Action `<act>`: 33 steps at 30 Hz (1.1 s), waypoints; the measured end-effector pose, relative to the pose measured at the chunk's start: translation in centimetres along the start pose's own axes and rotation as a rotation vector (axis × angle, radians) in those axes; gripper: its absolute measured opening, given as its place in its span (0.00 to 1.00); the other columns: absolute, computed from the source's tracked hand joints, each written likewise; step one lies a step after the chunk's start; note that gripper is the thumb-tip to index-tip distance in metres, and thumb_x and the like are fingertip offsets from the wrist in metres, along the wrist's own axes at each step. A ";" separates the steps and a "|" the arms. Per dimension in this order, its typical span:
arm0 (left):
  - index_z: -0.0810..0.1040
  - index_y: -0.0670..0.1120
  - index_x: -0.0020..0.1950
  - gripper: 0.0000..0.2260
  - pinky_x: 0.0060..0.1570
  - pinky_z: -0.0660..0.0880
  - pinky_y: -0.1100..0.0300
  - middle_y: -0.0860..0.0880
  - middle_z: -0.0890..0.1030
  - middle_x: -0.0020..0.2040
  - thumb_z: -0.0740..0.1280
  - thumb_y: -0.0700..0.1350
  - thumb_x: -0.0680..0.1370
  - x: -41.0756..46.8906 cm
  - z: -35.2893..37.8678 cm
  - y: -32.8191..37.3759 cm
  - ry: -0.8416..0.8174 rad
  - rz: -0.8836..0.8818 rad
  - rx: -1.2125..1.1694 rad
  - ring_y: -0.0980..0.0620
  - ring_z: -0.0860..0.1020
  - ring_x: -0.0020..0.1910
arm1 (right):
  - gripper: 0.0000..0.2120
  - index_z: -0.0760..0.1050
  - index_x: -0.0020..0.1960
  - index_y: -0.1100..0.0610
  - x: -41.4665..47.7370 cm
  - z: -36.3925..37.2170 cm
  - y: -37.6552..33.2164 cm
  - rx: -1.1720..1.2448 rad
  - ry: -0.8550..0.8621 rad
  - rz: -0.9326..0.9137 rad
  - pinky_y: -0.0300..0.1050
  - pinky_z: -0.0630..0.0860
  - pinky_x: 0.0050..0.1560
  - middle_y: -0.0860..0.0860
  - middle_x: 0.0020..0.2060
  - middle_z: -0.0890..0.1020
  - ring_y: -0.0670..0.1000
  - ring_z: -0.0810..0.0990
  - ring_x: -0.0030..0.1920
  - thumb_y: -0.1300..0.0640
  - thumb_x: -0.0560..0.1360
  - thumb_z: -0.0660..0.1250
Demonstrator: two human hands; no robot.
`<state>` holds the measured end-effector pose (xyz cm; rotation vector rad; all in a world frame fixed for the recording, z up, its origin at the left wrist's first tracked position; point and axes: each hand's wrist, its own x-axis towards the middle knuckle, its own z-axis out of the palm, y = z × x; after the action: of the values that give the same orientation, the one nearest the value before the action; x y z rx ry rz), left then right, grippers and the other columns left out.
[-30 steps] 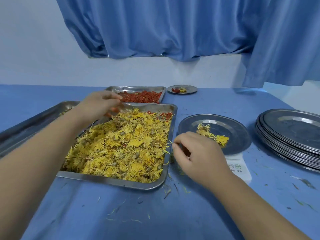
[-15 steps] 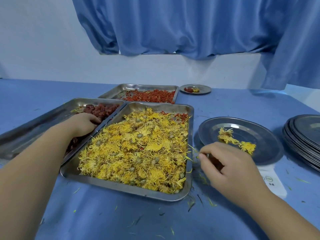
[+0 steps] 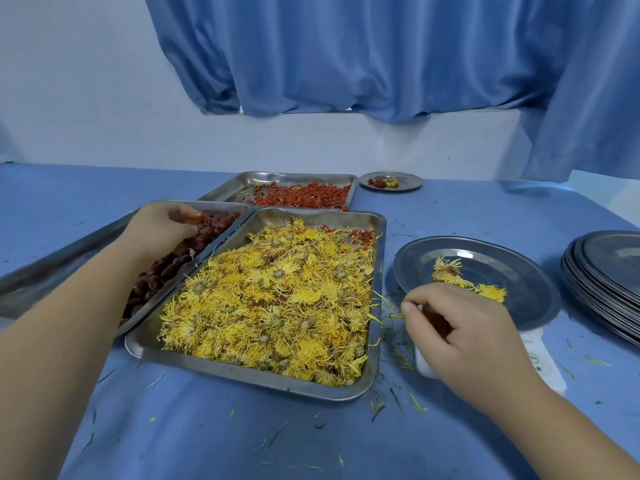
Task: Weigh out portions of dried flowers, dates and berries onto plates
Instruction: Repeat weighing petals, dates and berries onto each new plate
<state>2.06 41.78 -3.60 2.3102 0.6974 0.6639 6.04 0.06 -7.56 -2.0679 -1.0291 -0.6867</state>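
Dried flowers [image 3: 270, 306] are heaped in a steel tray [image 3: 380, 271] set between the two hands. A small portion [image 3: 453, 277] of them is laid on a round plate [image 3: 512, 268] just beyond the knuckles of the right hand [image 3: 464, 337]. The right fingers [image 3: 436, 297] are curled inward and the thumb tip is drawn against the forefinger. Whether anything is pinched there cannot be told (the hollow of the palm is in shadow). Loose petals [image 3: 391, 306] are scattered on the blue cloth [image 3: 242, 438] just beside that thumb tip, between it and the rim of the flower tray. A white scale [image 3: 545, 370] is seen under the plate and is partly covered by the right hand and wrist. A stack of plates [image 3: 606, 282] is set well off to the little-finger side of the right hand.

The left hand [image 3: 156, 232] is lowered into a second tray [image 3: 52, 268], where its fingers are curled round dates [image 3: 211, 225]. More of the dates are piled just ahead of the fingertips and below the wrist. Red berries [image 3: 301, 197] are spread in a third tray [image 3: 242, 181] beyond the left fingertips. A small filled plate [image 3: 412, 184] is placed further off, beside that tray.
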 end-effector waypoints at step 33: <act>0.82 0.54 0.47 0.02 0.42 0.71 0.69 0.60 0.81 0.42 0.70 0.49 0.76 -7.8 15.7 22.3 -0.490 0.468 -0.014 0.66 0.77 0.43 | 0.09 0.76 0.34 0.58 1.7 -4.1 3.2 0.537 0.365 0.569 0.36 0.66 0.28 0.51 0.26 0.70 0.46 0.67 0.28 0.59 0.73 0.67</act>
<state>12.64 15.58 -1.09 2.5002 -0.0770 0.2665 9.09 -3.73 -5.06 -1.5673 -0.3304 -0.4062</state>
